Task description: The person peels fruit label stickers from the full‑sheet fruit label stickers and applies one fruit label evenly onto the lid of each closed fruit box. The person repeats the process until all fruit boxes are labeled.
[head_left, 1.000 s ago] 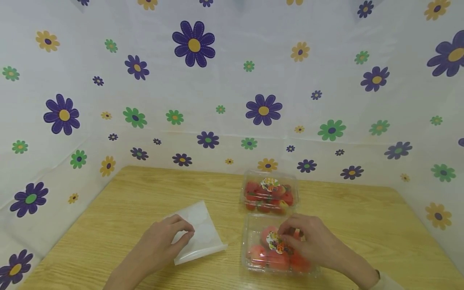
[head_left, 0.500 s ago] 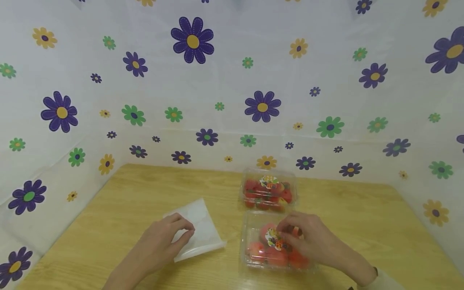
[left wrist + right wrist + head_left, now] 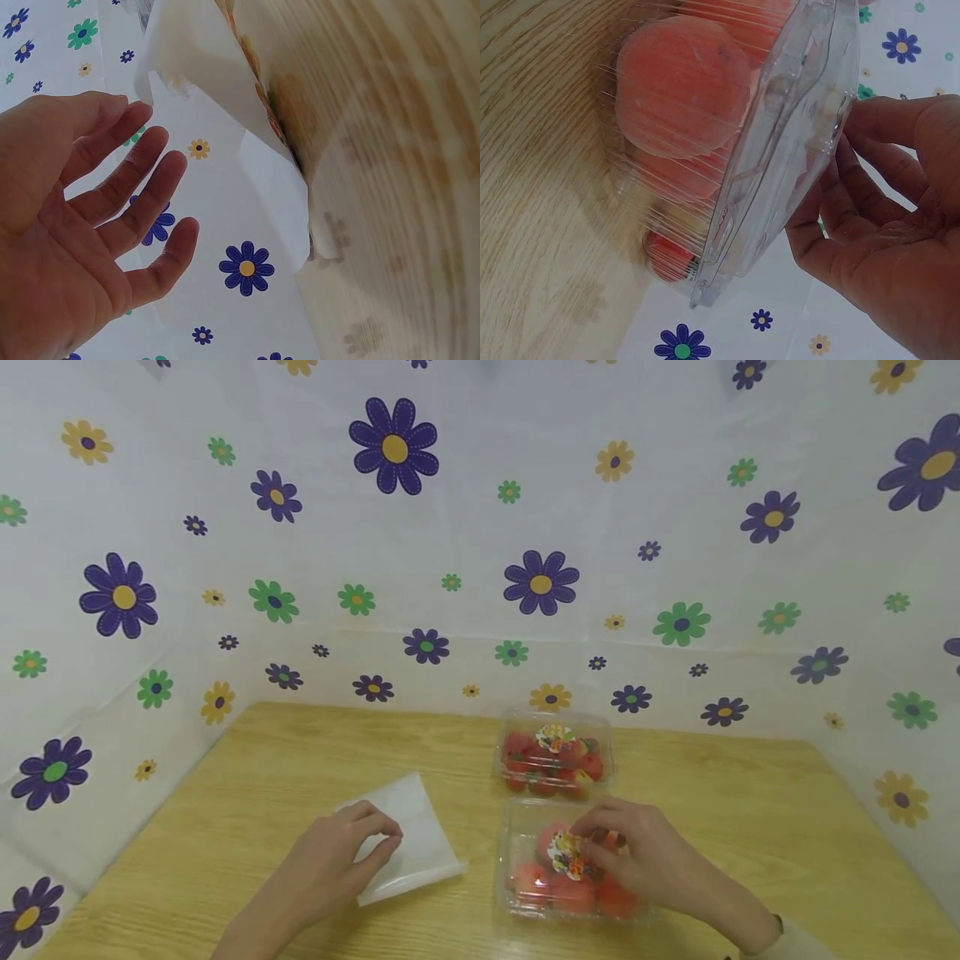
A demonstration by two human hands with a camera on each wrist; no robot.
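Observation:
My left hand (image 3: 341,852) pinches a white translucent sheet (image 3: 423,835) with thumb and forefinger. In the left wrist view the sheet (image 3: 214,97) lifts off the table at the fingertips, and the other fingers hang loose. My right hand (image 3: 633,847) rests its fingertips on the lid of a clear plastic box (image 3: 517,906), beside a colourful fruit sticker (image 3: 567,856). Pinkish-red, peach-like fruit (image 3: 686,86) fills this box. Its lid (image 3: 761,169) meets the thumb and bent fingers in the right wrist view; their contact with the sticker is hidden.
Behind the front box stands a second clear box (image 3: 596,724) of red fruit, with a similar sticker (image 3: 556,738) on its lid. Both stand on a wood-grain table (image 3: 277,756). A white cloth with flower prints (image 3: 450,527) rises around the sides and back.

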